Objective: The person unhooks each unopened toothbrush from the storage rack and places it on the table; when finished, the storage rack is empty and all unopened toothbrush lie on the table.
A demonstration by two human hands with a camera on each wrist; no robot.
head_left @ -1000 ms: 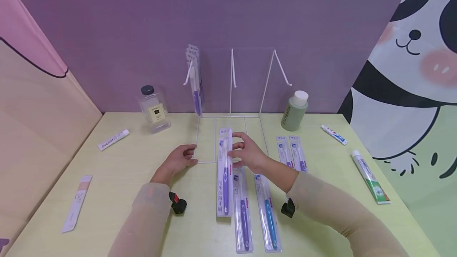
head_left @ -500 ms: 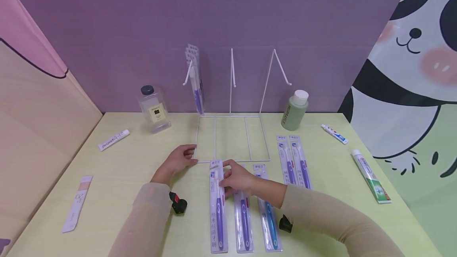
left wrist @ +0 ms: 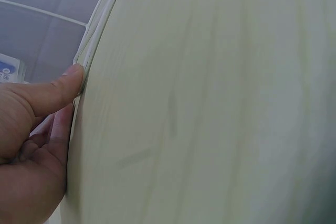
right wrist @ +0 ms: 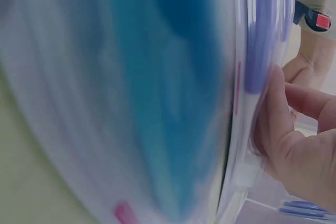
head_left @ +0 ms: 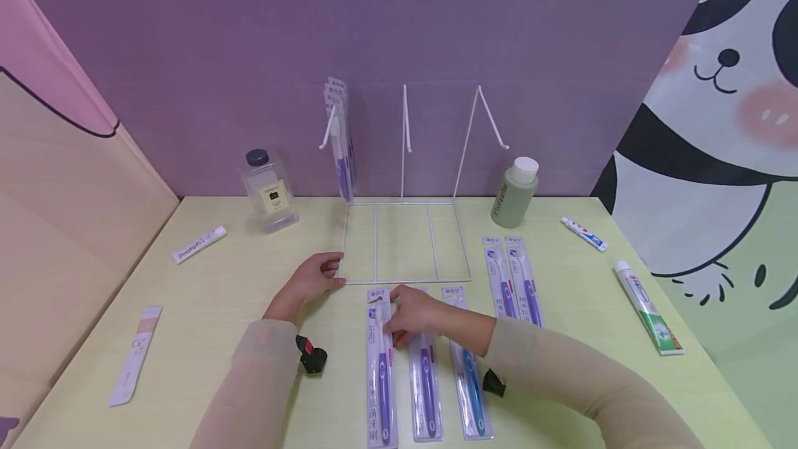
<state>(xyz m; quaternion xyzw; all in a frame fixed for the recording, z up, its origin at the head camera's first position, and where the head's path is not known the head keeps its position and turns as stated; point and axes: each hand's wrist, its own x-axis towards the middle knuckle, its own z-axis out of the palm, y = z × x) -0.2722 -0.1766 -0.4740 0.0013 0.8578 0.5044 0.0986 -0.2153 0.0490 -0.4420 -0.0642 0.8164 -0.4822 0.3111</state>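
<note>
- The right hand (head_left: 414,312) pinches the upper right edge of a purple-handled toothbrush pack (head_left: 382,380), its grip closed with thumb and bent fingers at the blister; how far the fingers reach beneath the card cannot be told.
- That pack lies on the desk (head_left: 240,289) in front of the white wire rack (head_left: 405,281), leftmost in a row of three.
- Its long axis runs nearly straight from the person toward the rack: the end with the hanging hole is just short of the front bar, the handle end is toward the person.
- From the right grip, the pack lies to the left, most of its length stretching back toward the person; the right hand is the nearer one, already touching it.
- The left hand (head_left: 310,276) grips the rack's left front corner, thumb on the wire and fingers curled in beneath, apart from the pack.
- Just right of the pinched pack lies the middle pack (head_left: 427,393), partly under the right hand, then a blue-handled toothbrush pack (head_left: 472,393); both run roughly parallel to it.
- More packs (head_left: 341,151) hang on the rack's left hook, beyond both hands.
</note>
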